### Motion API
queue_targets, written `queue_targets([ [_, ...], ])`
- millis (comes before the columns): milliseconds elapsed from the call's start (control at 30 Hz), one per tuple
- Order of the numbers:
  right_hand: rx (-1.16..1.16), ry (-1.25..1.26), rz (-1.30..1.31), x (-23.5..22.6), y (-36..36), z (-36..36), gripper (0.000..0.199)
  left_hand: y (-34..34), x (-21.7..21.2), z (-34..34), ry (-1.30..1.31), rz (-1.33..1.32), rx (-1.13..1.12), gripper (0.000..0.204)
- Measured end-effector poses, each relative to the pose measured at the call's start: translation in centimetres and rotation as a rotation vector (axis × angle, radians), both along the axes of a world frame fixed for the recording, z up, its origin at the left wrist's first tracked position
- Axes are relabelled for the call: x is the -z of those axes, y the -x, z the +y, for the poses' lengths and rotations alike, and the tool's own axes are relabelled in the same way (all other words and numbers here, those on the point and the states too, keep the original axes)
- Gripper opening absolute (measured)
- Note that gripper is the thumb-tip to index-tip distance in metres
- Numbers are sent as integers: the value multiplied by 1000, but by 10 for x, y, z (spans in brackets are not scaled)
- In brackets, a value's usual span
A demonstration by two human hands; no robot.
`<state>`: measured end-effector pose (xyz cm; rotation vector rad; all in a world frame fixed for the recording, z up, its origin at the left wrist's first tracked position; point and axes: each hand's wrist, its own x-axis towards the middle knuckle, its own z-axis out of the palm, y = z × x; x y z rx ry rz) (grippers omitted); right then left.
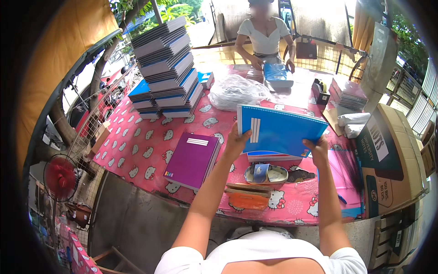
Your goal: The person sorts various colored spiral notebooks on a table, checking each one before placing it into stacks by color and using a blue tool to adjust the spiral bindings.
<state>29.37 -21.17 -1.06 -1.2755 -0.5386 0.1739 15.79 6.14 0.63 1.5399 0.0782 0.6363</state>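
Observation:
A stack of blue notebooks (283,132) is held up in front of me, tilted, above the table. My left hand (238,142) is closed on its left edge, thumb on the cover. At the lower right corner my right hand (317,150) grips it too, thumb on the front. Under the lifted notebooks lies another small pile of notebooks (273,157), mostly hidden. A purple notebook stack (191,160) rests to the left of my left forearm. Nearer me sit a patterned oval case or slipper-like thing (266,174) and an orange pouch (248,200).
Tall notebook stacks (166,68) stand at the back left. Clear plastic wrap (237,91) is heaped mid-table. Across, another person (264,34) handles blue notebooks (277,78). A tape dispenser (320,91), a pinkish stack (347,92) and a large cardboard box (392,160) line the right side.

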Motion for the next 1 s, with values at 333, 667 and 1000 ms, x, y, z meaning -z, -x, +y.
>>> queue_targets([
  [333, 207, 75, -105, 44, -2, 35, 42, -29, 55, -2, -19, -150, -244, 41],
  [667, 284, 476, -259, 75, 28, 19, 28, 33, 22, 6, -38, 27, -79, 25],
  [1000, 105, 317, -170, 84, 150, 2, 40, 148, -30, -10, -236, 21, -95, 24],
])
